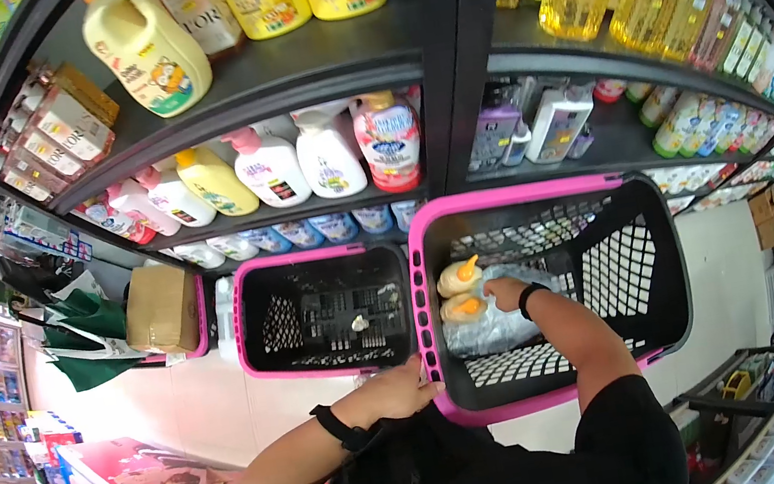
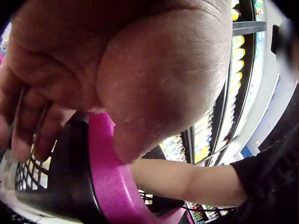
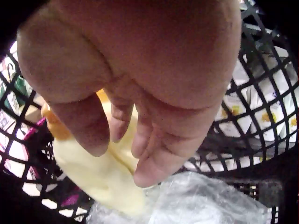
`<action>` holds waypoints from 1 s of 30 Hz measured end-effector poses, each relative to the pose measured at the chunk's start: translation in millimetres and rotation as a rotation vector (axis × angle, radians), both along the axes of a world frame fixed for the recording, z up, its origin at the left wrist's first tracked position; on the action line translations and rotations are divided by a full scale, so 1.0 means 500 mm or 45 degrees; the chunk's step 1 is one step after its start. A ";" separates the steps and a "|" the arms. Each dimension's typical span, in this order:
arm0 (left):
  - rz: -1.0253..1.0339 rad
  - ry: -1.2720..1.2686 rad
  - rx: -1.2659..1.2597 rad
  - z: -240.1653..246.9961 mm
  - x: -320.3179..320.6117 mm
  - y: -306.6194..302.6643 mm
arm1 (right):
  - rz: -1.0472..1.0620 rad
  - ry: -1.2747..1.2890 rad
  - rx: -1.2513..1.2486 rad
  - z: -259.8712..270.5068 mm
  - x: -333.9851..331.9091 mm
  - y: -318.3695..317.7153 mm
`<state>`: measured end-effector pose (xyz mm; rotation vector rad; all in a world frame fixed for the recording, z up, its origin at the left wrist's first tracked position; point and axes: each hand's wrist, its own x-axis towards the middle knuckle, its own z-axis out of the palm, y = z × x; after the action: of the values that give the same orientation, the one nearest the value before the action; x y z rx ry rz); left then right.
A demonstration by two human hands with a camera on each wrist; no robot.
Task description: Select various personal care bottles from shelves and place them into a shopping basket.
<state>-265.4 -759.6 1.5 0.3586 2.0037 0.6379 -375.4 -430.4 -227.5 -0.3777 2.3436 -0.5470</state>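
Note:
My left hand is at the near left corner of the large black basket. In the left wrist view its thumb lies against the pink rim, while the other fingers extend loosely beside the basket. Inside that basket, my right hand is over a clear plastic bag. Two cream bottles with orange tops, a far bottle and a near bottle, are left of it. Seen from the right wrist, the thumb and loosely bent fingers stand apart in front of a cream bottle.
A smaller pink-rimmed basket stands to the left, with a small white scrap inside. Shelves of bottles rise in front. Further left are a cardboard box and a green bag. A red display stands near left.

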 end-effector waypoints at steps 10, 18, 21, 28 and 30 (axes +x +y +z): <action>0.370 0.093 0.364 0.008 -0.036 -0.201 | -0.524 0.263 -0.883 0.534 -0.119 -0.015; 0.495 0.119 0.554 0.023 -0.059 -0.418 | -0.221 0.752 -1.052 0.861 -0.196 -0.415; 0.651 0.139 0.666 -0.026 -0.059 -0.521 | -0.260 0.886 -1.197 0.924 -0.284 -0.555; 0.992 0.038 0.756 -0.034 -0.031 -0.713 | -0.563 1.068 -1.445 1.028 -0.478 -0.763; 1.061 -0.026 0.819 -0.033 -0.019 -0.753 | -0.563 1.010 -1.484 1.038 -0.490 -0.793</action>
<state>-274.9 -1136.0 -15.2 -0.1452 1.8388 1.8064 -620.2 -827.1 291.6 -0.6650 2.5486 -2.3431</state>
